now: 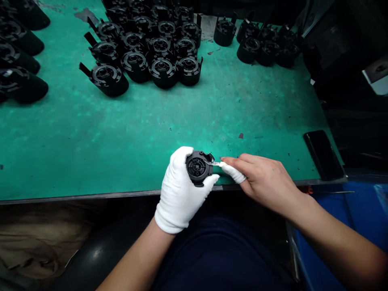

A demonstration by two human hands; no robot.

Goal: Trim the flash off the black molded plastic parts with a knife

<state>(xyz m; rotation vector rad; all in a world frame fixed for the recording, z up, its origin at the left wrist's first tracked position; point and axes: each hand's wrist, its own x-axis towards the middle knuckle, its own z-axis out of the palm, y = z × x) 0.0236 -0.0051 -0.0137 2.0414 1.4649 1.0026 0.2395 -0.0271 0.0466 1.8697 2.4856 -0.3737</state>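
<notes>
One scuffed green rubber mat (121, 129) carries dozens of black moulded plastic housings (157, 60) on its far side. At its near edge the white-cotton-gloved left hand (177, 194) clasps one round, ribbed black housing (198, 167). The bare right hand (266, 182) pinches a thin tape-wrapped metal blade (227, 167) against the housing's rim. If the blade slips off that hard, slick plastic, it could gouge the part or cut the glove.

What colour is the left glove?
White, best in head view. The left hand grips a black round part, the right hand a small blade.

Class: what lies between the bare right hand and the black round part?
A small white-wrapped blade, from right hand to black round part; head view.
</notes>
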